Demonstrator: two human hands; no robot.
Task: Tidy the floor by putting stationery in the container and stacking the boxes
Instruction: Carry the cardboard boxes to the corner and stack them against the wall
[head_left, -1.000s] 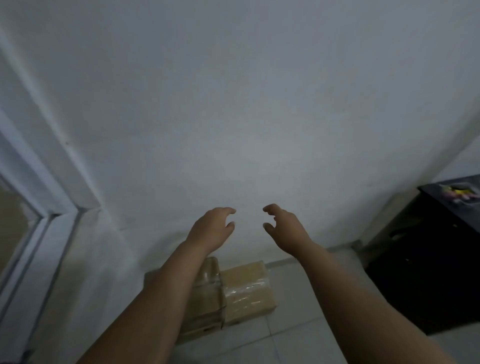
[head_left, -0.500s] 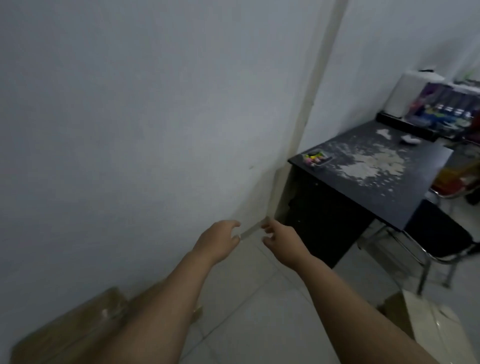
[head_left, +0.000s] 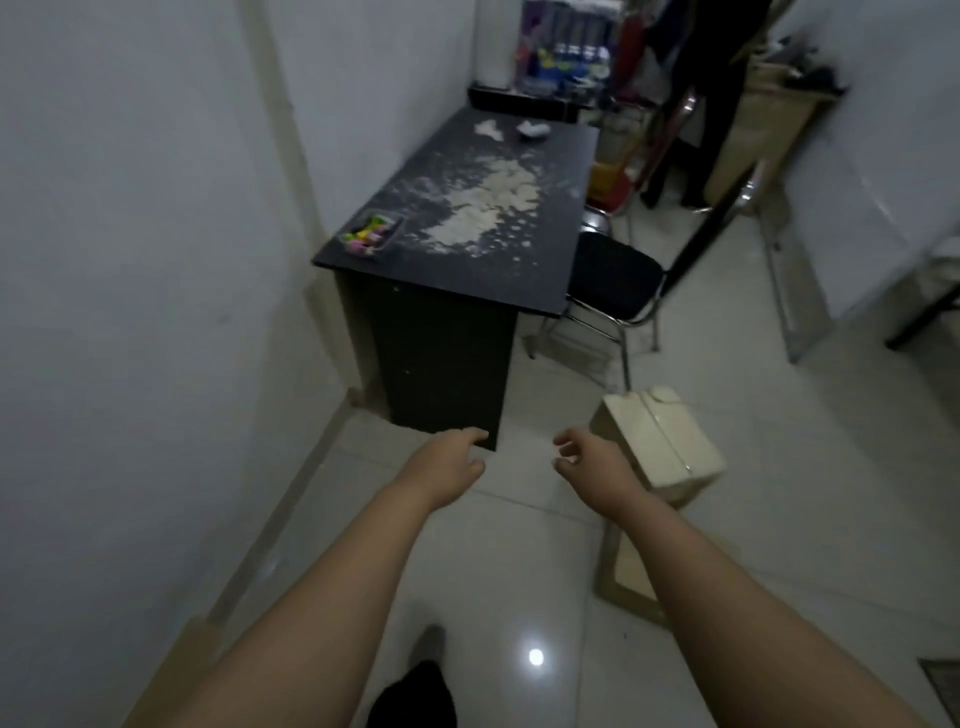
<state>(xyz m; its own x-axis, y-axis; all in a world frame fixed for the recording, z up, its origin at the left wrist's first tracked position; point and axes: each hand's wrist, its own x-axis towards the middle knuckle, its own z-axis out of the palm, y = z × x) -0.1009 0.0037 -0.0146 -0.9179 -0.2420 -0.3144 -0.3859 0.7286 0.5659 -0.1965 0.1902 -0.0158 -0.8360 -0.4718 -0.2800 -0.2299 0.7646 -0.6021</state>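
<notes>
Both hands reach forward with nothing held, fingers loosely curled, the right hand (head_left: 589, 460) nearer than the left hand (head_left: 447, 467) to the cardboard box (head_left: 657, 441) lying on the floor just to its right.

The view has been swung from the wall toward the room: the black desk (head_left: 467, 244) is now seen at 12 o'clock, a cardboard box (head_left: 657, 441) at 2 o'clock. The two boxes seen earlier against the wall have left view.
</notes>
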